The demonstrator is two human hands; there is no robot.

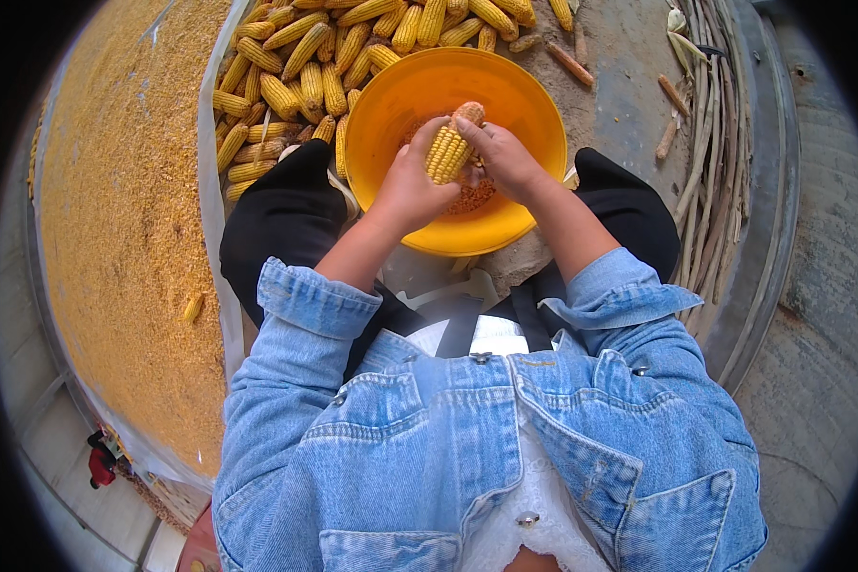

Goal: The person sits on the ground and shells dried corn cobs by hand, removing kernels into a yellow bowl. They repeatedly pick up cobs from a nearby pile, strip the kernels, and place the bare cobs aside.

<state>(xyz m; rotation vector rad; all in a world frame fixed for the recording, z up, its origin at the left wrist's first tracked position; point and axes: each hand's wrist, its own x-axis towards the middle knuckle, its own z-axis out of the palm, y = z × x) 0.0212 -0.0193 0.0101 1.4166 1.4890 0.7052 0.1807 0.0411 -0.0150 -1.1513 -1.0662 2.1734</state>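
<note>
A partly shelled corn cob (448,154) is held between both hands over a yellow plastic basin (379,136). Its upper tip is bare and pinkish, while yellow kernels cover the rest of the side facing me. My left hand (420,171) wraps the cob's left side, fingers partly hidden behind it. On the other side, my right hand (504,157) presses its thumb against the cob near the bare part; its lower fingers curl under. Loose orange kernels (470,200) lie in the bottom of the basin, below the hands.
Unshelled corn cobs (293,86) are heaped beyond and left of the basin. A wide bed of loose kernels (136,250) spreads on sheeting at left. Bare cobs (570,64) lie at upper right, near a bundle of sticks (711,143). A distant person (101,461) is at lower left.
</note>
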